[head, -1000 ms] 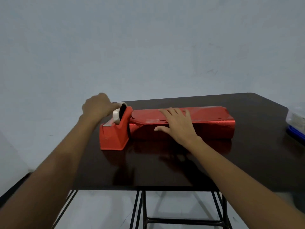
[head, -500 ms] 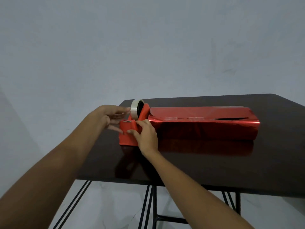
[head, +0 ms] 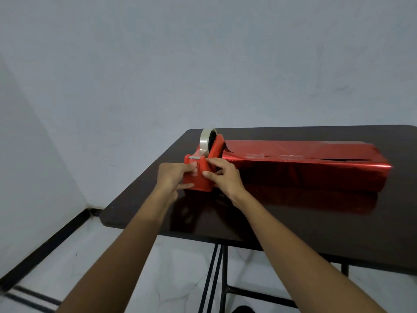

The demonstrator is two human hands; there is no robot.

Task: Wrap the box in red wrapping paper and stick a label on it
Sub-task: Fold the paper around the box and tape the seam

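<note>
A long box wrapped in shiny red paper lies on the dark table. Two clear tape pieces hold the left part of its top seam; further right the seam gapes dark. At the box's left end stands a red tape dispenser with a clear tape roll. My left hand and my right hand meet in front of the dispenser's cutter. Between them they pinch a short strip of clear tape, one hand at each side of it.
The table's left corner and front edge lie close to the dispenser. Black metal legs show below. A pale wall rises behind, and a white floor with a dark skirting lies at the left.
My right hand left the top of the box and came to the dispenser. My left hand dropped from the roll to the cutter end, and both now hold a tape strip.
</note>
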